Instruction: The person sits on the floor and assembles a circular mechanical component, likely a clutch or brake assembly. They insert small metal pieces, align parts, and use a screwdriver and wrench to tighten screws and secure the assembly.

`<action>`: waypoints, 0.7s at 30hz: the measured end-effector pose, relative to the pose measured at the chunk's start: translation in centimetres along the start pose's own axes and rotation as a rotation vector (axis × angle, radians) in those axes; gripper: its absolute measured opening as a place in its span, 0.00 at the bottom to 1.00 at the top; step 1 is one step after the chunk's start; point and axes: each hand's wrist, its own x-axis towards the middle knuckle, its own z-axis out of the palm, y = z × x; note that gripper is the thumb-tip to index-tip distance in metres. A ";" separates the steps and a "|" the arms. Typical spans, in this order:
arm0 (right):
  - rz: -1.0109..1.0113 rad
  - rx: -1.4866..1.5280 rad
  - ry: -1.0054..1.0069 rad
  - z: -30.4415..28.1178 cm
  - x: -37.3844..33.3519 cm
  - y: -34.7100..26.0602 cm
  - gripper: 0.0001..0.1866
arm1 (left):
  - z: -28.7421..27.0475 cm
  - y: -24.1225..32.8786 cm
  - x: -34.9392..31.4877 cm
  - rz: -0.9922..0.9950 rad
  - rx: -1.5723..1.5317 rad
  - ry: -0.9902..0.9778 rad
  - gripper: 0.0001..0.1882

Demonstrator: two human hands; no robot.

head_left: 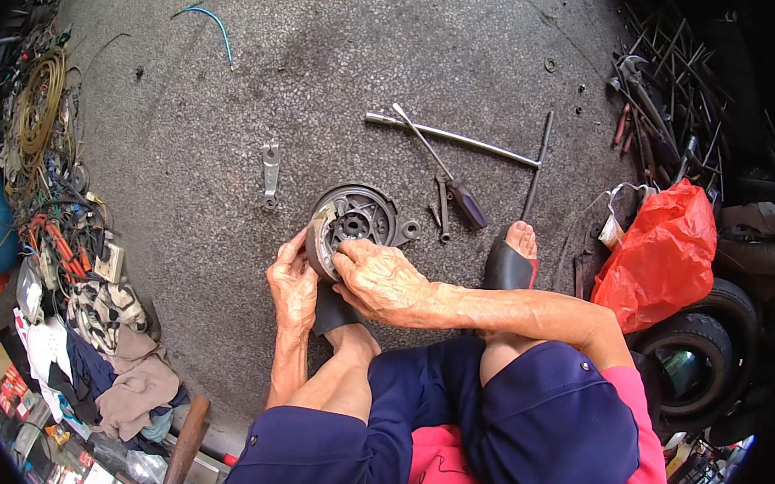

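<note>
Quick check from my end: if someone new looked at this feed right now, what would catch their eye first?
Probably the round metal drum plate at the centre of the concrete floor, gripped by the left hand at its left rim and the right hand across its lower face. Next, the bright red plastic bag at the right beside stacked tyres, and the screwdriver lying just beyond the plate.

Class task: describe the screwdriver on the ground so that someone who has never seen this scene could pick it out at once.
Start at the round metal drum plate that both hands grip on the concrete floor. Just up and right of it lies the screwdriver, slanting across a long metal rod. Unlike the bare metal pieces around it, it has a dark, bulbous handle.
</note>
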 end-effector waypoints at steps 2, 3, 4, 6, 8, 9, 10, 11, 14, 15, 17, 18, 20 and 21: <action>0.001 0.009 -0.009 0.0 0.0 0.1 0.16 | -0.2 -0.3 0.1 0.008 0.035 0.001 0.26; -0.008 -0.003 0.017 0.1 0.0 0.1 0.15 | -0.3 -0.4 0.2 0.036 0.048 -0.015 0.26; -0.016 -0.015 0.042 0.2 0.0 0.1 0.13 | -0.4 -0.5 0.3 0.064 0.062 -0.030 0.26; -0.017 -0.009 0.055 0.5 0.0 0.2 0.12 | 0.2 0.3 0.4 0.110 0.122 -0.040 0.25; 0.001 0.019 0.033 0.3 -0.3 0.5 0.12 | 0.6 1.1 0.4 0.138 0.208 -0.048 0.24; 0.026 0.023 -0.009 0.2 -0.3 0.6 0.13 | 0.6 1.2 0.4 0.151 0.244 -0.039 0.24; 0.049 0.027 -0.052 0.0 -0.4 0.8 0.14 | 0.6 1.2 0.4 0.164 0.279 -0.029 0.24; 0.074 0.029 -0.094 -0.3 -0.5 0.9 0.15 | 0.7 1.1 0.4 0.176 0.313 -0.022 0.24; 0.095 0.055 -0.107 -1.5 -0.7 1.9 0.14 | 0.6 0.6 0.5 0.148 0.334 0.015 0.25; 0.118 0.072 -0.126 -2.0 -0.8 2.3 0.14 | 0.4 0.2 0.6 0.164 0.327 0.003 0.25; 0.182 0.005 -0.100 -2.7 -0.9 3.5 0.14 | 0.2 -0.4 0.7 0.195 0.317 -0.021 0.25; 0.227 -0.022 -0.083 -2.9 -1.2 4.3 0.14 | 0.1 -0.4 0.7 0.193 0.322 -0.025 0.25; 0.373 -0.077 -0.073 -4.1 -1.3 4.7 0.13 | -0.1 -0.5 0.7 0.188 0.332 -0.033 0.25; 0.404 -0.099 -0.095 -4.2 -1.6 5.4 0.14 | -0.4 -0.6 0.7 0.186 0.336 -0.035 0.24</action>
